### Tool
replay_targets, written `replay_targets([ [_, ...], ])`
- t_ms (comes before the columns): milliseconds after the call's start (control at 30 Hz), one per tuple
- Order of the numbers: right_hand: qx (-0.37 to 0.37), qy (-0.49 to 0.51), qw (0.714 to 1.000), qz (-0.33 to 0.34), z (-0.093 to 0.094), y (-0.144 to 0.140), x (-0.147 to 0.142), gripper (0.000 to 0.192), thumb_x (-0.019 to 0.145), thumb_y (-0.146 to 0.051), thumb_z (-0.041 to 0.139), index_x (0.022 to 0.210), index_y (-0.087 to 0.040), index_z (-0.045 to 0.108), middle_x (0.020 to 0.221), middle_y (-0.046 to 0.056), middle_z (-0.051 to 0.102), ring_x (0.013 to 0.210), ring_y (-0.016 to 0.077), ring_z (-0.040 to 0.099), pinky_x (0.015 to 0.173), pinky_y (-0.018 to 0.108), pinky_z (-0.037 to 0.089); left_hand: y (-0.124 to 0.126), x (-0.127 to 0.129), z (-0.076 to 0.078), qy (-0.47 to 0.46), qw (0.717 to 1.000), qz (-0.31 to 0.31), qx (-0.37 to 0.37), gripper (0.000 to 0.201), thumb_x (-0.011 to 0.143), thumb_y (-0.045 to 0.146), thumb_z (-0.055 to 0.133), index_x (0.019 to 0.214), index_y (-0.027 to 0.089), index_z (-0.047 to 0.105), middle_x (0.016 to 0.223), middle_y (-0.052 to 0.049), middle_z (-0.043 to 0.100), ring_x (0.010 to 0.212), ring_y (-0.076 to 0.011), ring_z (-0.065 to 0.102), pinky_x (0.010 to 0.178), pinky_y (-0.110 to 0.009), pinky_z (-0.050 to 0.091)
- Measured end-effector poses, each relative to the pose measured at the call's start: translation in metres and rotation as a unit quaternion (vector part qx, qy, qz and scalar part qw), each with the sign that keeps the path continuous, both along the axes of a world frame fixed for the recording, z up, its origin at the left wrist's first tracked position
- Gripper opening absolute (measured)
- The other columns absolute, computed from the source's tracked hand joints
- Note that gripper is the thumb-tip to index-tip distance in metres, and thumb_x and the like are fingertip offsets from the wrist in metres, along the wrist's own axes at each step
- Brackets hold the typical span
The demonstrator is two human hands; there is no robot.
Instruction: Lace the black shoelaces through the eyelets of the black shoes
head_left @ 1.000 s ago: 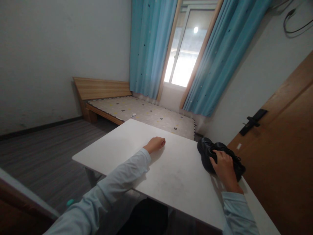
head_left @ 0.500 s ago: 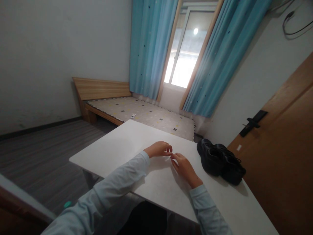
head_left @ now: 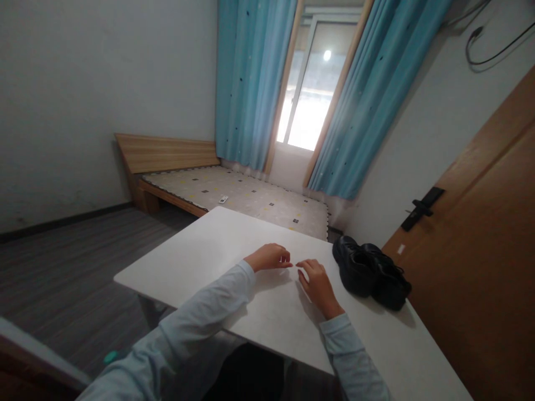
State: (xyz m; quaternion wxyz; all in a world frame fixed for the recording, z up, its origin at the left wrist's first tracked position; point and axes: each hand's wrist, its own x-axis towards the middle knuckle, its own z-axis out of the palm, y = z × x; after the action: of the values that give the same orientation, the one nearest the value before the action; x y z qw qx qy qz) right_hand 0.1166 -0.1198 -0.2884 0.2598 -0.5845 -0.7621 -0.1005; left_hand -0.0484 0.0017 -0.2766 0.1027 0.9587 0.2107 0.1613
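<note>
My left hand hovers just over the white table, its fingers loosely bent with a small gap among them. Facing it from the right is my right hand, whose thumb and forefinger stand apart. A narrow gap separates the fingertips of both hands. Nothing can be made out in either hand. A pair of black shoes sits on the table to the right of my right hand.
Beyond the table stands a bed with a patterned mattress, a small white object lying on it. Blue curtains hang beside the window. A wooden door is at the right. A green item lies on the floor.
My fingertips were touching or nearly so, with a faint whitish bit beneath them; now the hands are slightly apart and that bit is not visible. The view has turned a little right.
</note>
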Motion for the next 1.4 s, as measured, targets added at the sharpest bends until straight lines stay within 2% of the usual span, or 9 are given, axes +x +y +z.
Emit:
replay_targets([
  [100, 0.108, -0.018, 0.987, -0.117, 0.009, -0.003, 0.024, 0.023, 0.084, -0.014, 0.044, 0.102, -0.015, 0.058, 0.097, 0.011, 0.063, 0.095, 0.025, 0.053, 0.082, 0.039, 0.038, 0.003, 0.0, -0.003, 0.002, 1.0, 0.01, 0.005, 0.023, 0.083, 0.039, 0.056, 0.083, 0.021, 0.07, 0.079, -0.002, 0.069, 0.069, -0.0119, 0.062, 0.062, -0.02, 0.041],
  [267, 0.217, 0.011, 0.925, -0.313, 0.022, -0.016, 0.07, 0.035, 0.081, -0.025, 0.047, 0.112, -0.01, 0.054, 0.103, 0.019, 0.058, 0.097, 0.0319, 0.05, 0.078, 0.043, 0.037, 0.006, -0.001, -0.006, 0.007, 1.0, 0.025, 0.008, 0.022, 0.083, 0.037, 0.055, 0.083, 0.02, 0.07, 0.079, -0.002, 0.07, 0.069, -0.0123, 0.061, 0.062, -0.02, 0.041],
  [400, 0.229, 0.031, 0.903, -0.361, 0.021, -0.025, 0.09, 0.044, 0.085, -0.036, 0.044, 0.118, -0.008, 0.05, 0.107, 0.022, 0.057, 0.1, 0.0335, 0.05, 0.081, 0.046, 0.037, 0.007, -0.002, -0.006, 0.011, 0.999, 0.042, 0.006, 0.023, 0.084, 0.037, 0.053, 0.084, 0.02, 0.07, 0.079, -0.003, 0.07, 0.07, -0.0129, 0.062, 0.063, -0.02, 0.04],
  [567, 0.099, -0.021, 0.938, -0.332, 0.007, -0.027, 0.107, 0.047, 0.088, -0.048, 0.039, 0.105, -0.01, 0.058, 0.093, 0.02, 0.061, 0.094, 0.0339, 0.053, 0.081, 0.049, 0.039, 0.008, -0.002, -0.007, 0.006, 0.999, 0.046, 0.015, 0.023, 0.084, 0.035, 0.053, 0.083, 0.02, 0.07, 0.079, -0.003, 0.07, 0.069, -0.0135, 0.061, 0.061, -0.021, 0.04],
  [667, 0.154, 0.026, 0.938, -0.309, -0.001, -0.026, 0.121, 0.051, 0.088, -0.048, 0.04, 0.111, -0.005, 0.054, 0.095, 0.023, 0.059, 0.093, 0.0325, 0.052, 0.082, 0.047, 0.04, 0.01, -0.003, -0.009, 0.006, 0.999, 0.05, 0.009, 0.022, 0.084, 0.034, 0.053, 0.084, 0.02, 0.07, 0.078, -0.003, 0.07, 0.068, -0.0132, 0.061, 0.061, -0.02, 0.04],
  [767, 0.175, 0.026, 0.934, -0.31, -0.006, -0.025, 0.133, 0.054, 0.087, -0.052, 0.038, 0.099, -0.004, 0.06, 0.102, 0.025, 0.056, 0.099, 0.0339, 0.049, 0.088, 0.048, 0.037, 0.012, -0.003, -0.01, 0.002, 0.999, 0.051, 0.008, 0.022, 0.084, 0.034, 0.053, 0.085, 0.02, 0.07, 0.079, -0.004, 0.07, 0.069, -0.0135, 0.061, 0.061, -0.02, 0.04],
  [1000, 0.141, 0.006, 0.946, -0.293, -0.007, -0.025, 0.14, 0.048, 0.09, -0.046, 0.034, 0.091, -0.008, 0.064, 0.091, 0.02, 0.062, 0.09, 0.0302, 0.05, 0.084, 0.043, 0.038, 0.014, -0.003, -0.013, 0.0, 0.999, 0.054, 0.006, 0.022, 0.083, 0.033, 0.053, 0.083, 0.019, 0.07, 0.077, -0.004, 0.069, 0.068, -0.0146, 0.061, 0.06, -0.021, 0.04],
  [1167, 0.176, -0.016, 0.934, -0.312, 0.002, -0.024, 0.13, 0.038, 0.089, -0.039, 0.04, 0.084, -0.011, 0.065, 0.077, 0.014, 0.058, 0.081, 0.0281, 0.047, 0.074, 0.039, 0.037, 0.012, -0.004, -0.009, -0.007, 0.998, 0.064, 0.005, 0.022, 0.084, 0.032, 0.052, 0.081, 0.019, 0.07, 0.079, -0.005, 0.069, 0.069, -0.0148, 0.061, 0.062, -0.022, 0.04],
  [1400, 0.278, 0.006, 0.924, -0.264, 0.017, -0.021, 0.087, 0.029, 0.088, -0.039, 0.047, 0.077, -0.017, 0.063, 0.072, 0.007, 0.049, 0.076, 0.0243, 0.042, 0.072, 0.037, 0.036, 0.01, -0.005, -0.004, -0.015, 0.995, 0.102, 0.014, 0.023, 0.085, 0.032, 0.05, 0.085, 0.02, 0.069, 0.082, -0.004, 0.069, 0.07, -0.0139, 0.061, 0.064, -0.021, 0.042],
])
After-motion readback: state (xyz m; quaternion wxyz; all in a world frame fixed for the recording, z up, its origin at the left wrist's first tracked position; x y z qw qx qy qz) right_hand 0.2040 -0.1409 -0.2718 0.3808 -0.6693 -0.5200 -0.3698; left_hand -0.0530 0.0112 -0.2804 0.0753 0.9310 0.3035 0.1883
